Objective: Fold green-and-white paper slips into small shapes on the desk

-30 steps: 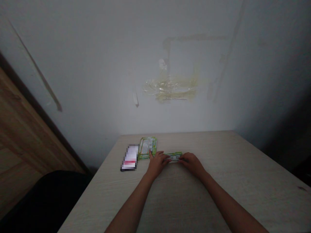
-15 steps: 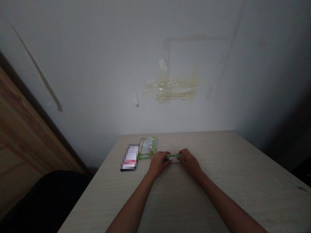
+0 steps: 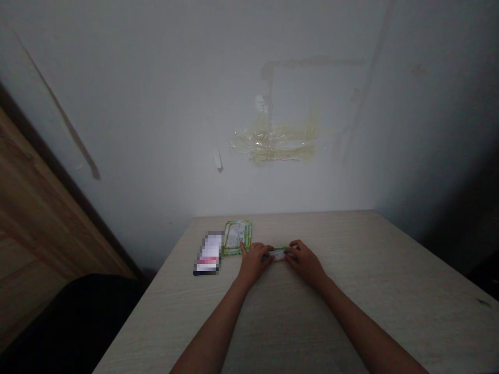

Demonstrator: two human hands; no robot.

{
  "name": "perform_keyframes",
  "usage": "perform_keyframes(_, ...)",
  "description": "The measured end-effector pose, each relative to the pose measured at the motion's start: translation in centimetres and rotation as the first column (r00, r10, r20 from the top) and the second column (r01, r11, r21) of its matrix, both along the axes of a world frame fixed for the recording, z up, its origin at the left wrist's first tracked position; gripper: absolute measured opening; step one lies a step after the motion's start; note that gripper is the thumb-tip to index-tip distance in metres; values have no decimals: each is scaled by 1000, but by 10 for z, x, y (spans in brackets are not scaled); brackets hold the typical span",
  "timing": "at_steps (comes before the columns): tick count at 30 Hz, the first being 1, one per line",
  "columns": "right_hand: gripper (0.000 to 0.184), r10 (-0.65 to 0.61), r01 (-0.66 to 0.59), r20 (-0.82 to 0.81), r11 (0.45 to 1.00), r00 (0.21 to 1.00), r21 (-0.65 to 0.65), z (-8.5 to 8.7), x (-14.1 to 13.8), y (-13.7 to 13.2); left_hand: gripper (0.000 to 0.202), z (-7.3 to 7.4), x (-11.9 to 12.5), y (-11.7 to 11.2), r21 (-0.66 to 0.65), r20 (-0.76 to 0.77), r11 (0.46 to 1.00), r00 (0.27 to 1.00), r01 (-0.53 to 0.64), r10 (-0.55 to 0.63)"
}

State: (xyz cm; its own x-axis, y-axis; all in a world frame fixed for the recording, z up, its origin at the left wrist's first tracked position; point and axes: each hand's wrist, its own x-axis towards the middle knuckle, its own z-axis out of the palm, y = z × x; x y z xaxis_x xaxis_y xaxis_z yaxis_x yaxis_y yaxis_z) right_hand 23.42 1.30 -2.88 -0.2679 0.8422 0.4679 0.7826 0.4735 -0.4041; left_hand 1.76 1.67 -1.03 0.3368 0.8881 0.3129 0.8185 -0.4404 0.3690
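Both hands close on a small, flat green-and-white packet [image 3: 278, 254] low over the table; their fingers cover its two ends. My left hand [image 3: 253, 263] grips its left end, thumb and fingertips together, with one finger sticking out toward a larger stack of green-and-white printed packets [image 3: 237, 236]. At the right end, my right hand [image 3: 307, 264] pinches the small packet between thumb and fingers. What is printed on the held packet is too small and dim to read.
Left of the printed packets lies a phone-like slab [image 3: 208, 254] with a pixelated face and dark lower edge. The pale wooden table [image 3: 288, 322] meets a wall [image 3: 156, 130] bearing tape marks. A black chair-like shape [image 3: 78, 317] stands at the table's left, by wooden panelling [image 3: 47, 197].
The fingers of my right hand have shifted slightly and lifted a little over the packet's right end. Less of the packet's green edge shows now. My left hand has barely moved.
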Motion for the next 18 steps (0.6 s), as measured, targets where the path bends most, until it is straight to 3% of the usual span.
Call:
perform_keyframes(8,17,17,-18,36,1000,999,17,-2,1,4,20,-2,-1,1,11,10,999,999,35,-35)
perform_keyframes(18,21,32,-33,51,999,998,11,-2,1,3,26,-8,0,1,29,22,1000,1000,3,-4)
